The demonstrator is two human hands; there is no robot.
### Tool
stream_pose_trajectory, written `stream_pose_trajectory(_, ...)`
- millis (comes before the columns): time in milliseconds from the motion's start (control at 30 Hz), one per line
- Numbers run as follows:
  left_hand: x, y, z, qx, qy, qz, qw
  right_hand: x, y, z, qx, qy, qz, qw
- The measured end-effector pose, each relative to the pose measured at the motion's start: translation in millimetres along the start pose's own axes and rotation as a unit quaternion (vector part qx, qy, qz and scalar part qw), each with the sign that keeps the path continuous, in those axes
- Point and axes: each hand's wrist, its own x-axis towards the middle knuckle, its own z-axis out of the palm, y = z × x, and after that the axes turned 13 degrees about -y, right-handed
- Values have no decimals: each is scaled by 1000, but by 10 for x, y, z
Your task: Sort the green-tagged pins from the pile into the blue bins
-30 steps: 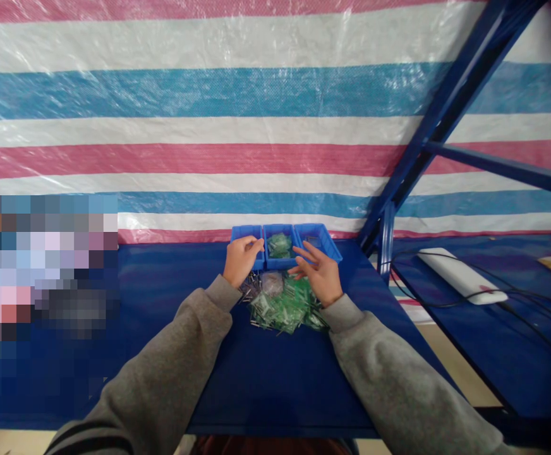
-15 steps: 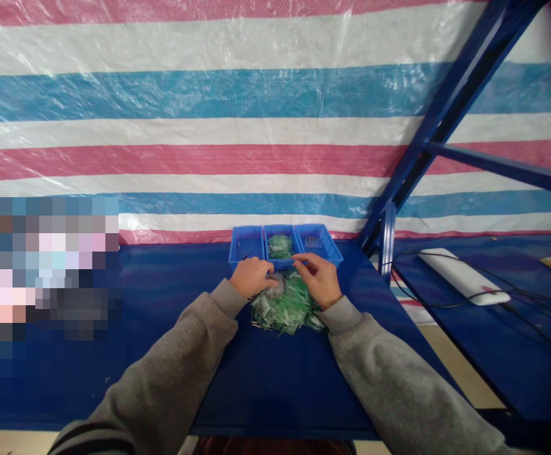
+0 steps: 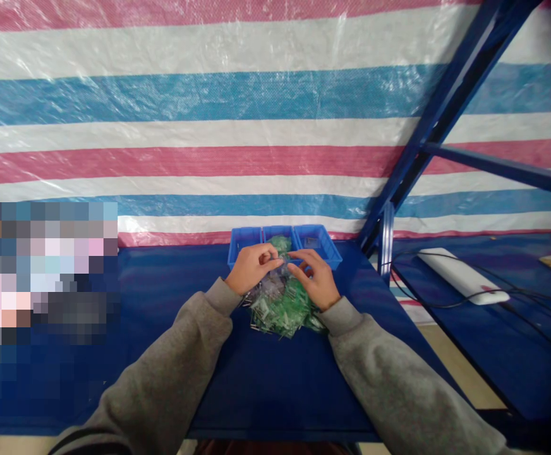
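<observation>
My left hand and my right hand meet above a pile of green and clear plastic packets with thin, light-coloured sticks showing among them. Between the fingertips of both hands is a small clear, bluish piece of plastic, too small to make out fully. The fingers of each hand are curled into a pinch. Just behind my hands stand three blue bins side by side. Green packets lie in the middle bin, partly hidden by my left hand. A small clear item is in the right bin.
The dark blue table reaches up to a striped plastic sheet. A blue metal frame slants up at right. Beyond a gap, a white box and black cables lie on another table. The left side is blurred out.
My left hand has lifted off the pile and moved up and right towards my right hand. The clear plastic piece now shows between their fingertips.
</observation>
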Motion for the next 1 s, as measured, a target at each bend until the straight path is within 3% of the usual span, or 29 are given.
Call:
stream_pose_trajectory(167, 1, 51, 6, -25, 61, 26, 997, -12, -9, 34, 15, -48, -13, 999)
stream_pose_trajectory(267, 4, 28, 26, -53, 43, 17, 997, -18, -5, 40, -2, -33, -19, 999)
stream_pose_trajectory(467, 7, -41, 45, -105, -53, -6, 993, -14, 19, 22, -8, -4, -11, 1000)
stream_pose_trajectory(733, 10, -30, 73, -137, -13, 1, 991, -20, 12, 35, -6, -16, -8, 1000)
stream_pose_trajectory(1000, 3, -47, 134, -202, -22, 11, 979, -37, 0, 55, -14, -25, -7, 1000)
